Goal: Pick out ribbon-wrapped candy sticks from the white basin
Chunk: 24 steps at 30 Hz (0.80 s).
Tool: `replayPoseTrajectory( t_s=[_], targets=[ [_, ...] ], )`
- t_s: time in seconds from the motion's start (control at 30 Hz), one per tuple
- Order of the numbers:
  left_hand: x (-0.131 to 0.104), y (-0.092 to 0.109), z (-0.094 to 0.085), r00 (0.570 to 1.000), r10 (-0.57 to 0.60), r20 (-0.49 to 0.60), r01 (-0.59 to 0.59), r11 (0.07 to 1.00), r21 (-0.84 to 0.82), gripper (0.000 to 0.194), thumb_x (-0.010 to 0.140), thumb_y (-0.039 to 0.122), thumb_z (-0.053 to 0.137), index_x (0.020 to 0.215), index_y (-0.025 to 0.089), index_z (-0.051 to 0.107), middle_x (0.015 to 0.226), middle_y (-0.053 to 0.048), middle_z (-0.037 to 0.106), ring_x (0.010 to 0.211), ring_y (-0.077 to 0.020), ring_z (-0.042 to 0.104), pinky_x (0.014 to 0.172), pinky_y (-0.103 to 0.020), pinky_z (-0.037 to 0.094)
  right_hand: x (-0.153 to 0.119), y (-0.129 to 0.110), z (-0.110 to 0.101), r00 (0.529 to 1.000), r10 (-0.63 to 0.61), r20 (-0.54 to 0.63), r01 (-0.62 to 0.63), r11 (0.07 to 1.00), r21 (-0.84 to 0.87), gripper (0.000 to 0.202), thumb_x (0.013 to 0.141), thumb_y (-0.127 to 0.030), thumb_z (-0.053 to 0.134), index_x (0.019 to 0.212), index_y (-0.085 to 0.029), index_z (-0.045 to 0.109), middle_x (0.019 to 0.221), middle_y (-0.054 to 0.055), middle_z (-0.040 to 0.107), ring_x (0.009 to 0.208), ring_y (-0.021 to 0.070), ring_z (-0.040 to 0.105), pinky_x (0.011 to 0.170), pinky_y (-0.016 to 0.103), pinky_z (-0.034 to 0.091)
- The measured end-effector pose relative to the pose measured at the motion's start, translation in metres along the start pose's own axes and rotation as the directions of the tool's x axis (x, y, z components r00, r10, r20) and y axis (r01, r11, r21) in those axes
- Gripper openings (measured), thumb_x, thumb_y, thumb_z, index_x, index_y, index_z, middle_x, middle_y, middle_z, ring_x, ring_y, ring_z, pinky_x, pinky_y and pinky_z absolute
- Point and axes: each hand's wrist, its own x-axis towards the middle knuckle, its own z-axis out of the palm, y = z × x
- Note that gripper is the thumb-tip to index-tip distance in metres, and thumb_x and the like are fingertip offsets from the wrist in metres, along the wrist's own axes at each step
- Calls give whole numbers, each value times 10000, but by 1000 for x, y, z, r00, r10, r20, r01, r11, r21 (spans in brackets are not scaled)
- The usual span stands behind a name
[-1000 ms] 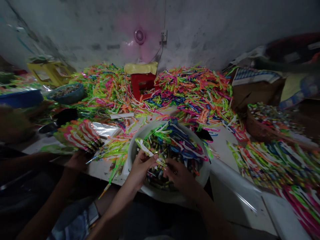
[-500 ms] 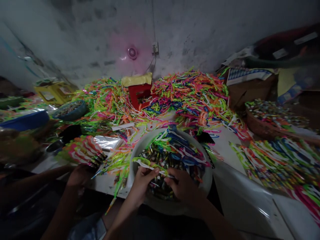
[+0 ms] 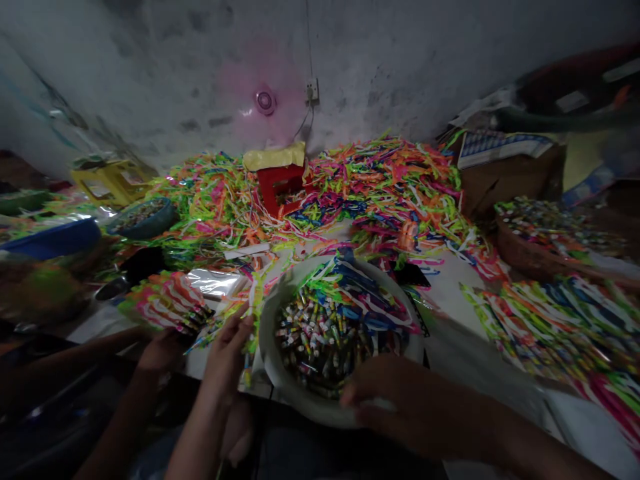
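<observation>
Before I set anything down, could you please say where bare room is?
The main bare patch of white table lies right of the basin, between the black item and the rows of strips. A smaller one shows behind the basin. The heap crowds the wall, and loose strips crowd the area left of the basin, by the left hand.

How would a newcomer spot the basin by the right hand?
Below the pink fan lies a white tabletop. At its near edge, by the right hand, sits a round basin, pale grey, unlike the blue basins and brown tub to either side.
</observation>
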Motion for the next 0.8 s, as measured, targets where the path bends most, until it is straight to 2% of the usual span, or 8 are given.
replayPoseTrajectory(
  t_s=[0.1, 0.2, 0.27, 0.33, 0.47, 0.53, 0.63, 0.8],
  targets=[
    [25, -1, -39, 999, 36, 21, -40, 953, 299, 650, 587, 494, 720, 1144, 179, 608, 1086, -74, 662, 950, -236, 613, 788, -322, 484, -19, -16, -13, 982, -35, 188, 49, 996, -70, 191, 856, -268, 545, 1018, -258, 646, 950, 10, 673, 870, 156, 610, 720, 227, 416],
    [53, -23, -70, 987, 157, -32, -115, 837, 535, 645, 569, 545, 670, 1075, 147, 633, 1151, -124, 633, 1027, -291, 591, 853, -387, 471, -10, 0, -4, 981, 10, 193, 18, 990, -138, 198, 879, -265, 492, 978, -231, 661, 891, 22, 683, 841, 164, 617, 724, 236, 412],
    [67, -39, -80, 978, 206, -20, -144, 749, 647, 622, 615, 535, 613, 1098, 143, 613, 1142, -150, 633, 998, -306, 608, 856, -426, 469, 8, 22, 8, 990, 130, 52, -116, 968, -225, 212, 893, -249, 459, 970, -211, 654, 896, 33, 681, 834, 166, 619, 725, 238, 410],
    [73, -45, -76, 955, 293, 42, -228, 639, 734, 578, 687, 501, 547, 1139, 142, 585, 1150, -161, 622, 1024, -312, 597, 884, -453, 452, 30, 43, 19, 961, 253, -110, -276, 907, -318, 199, 901, -269, 453, 947, -218, 639, 909, 24, 675, 850, 174, 622, 719, 240, 413],
    [66, -28, -30, 808, 519, 280, -534, 443, 720, 437, 798, 404, 467, 1132, 142, 571, 1163, -139, 597, 1115, -270, 536, 973, -429, 397, 64, 63, 38, 882, 397, -254, -468, 799, -378, 274, 912, -336, 427, 1032, -161, 601, 896, 108, 669, 827, 252, 641, 676, 299, 430],
    [62, -16, 5, 717, 526, 457, -677, 373, 634, 366, 824, 343, 456, 1122, 165, 573, 1151, -119, 597, 1118, -242, 527, 990, -408, 383, 73, 64, 44, 862, 423, -279, -502, 785, -364, 295, 900, -339, 445, 1040, -129, 598, 864, 144, 670, 802, 284, 646, 655, 321, 432],
    [69, -4, 56, 600, 411, 686, -800, 299, 521, 412, 812, 284, 502, 1212, 186, 529, 1249, -123, 539, 1197, -228, 465, 1034, -396, 333, 76, 63, 50, 852, 432, -296, -516, 791, -330, 260, 873, -300, 477, 990, -113, 615, 879, 164, 666, 797, 306, 648, 640, 331, 426],
    [110, -3, 112, 495, 84, 865, -830, 339, 442, 946, 615, 380, 727, 1417, 170, 270, 1486, -171, 228, 1365, -312, 210, 1085, -451, 231, 69, 68, 53, 863, 401, -307, -481, 840, -253, 184, 813, -206, 499, 929, -145, 629, 914, 123, 669, 845, 256, 640, 667, 286, 393]
  ],
)
